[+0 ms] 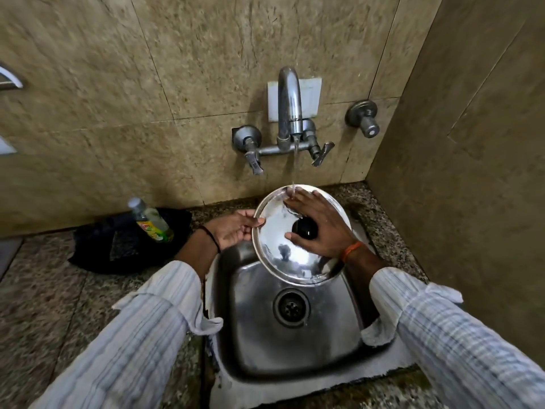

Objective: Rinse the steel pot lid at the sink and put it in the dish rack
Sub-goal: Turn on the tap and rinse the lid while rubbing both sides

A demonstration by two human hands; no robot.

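A round steel pot lid (283, 255) with a black knob (305, 228) is held tilted over the steel sink (265, 343). My left hand (236, 228) grips the lid's left rim. My right hand (318, 225) lies flat on the lid's top, fingers spread around the knob, fingertips under the stream. Water runs from the wall faucet (290, 104) onto the lid's far edge. No dish rack is in view.
A dish soap bottle (150, 221) lies on a dark cloth (118, 246) on the granite counter left of the sink. Two faucet handles (255, 160) stick out from the tiled wall. A side wall closes in on the right.
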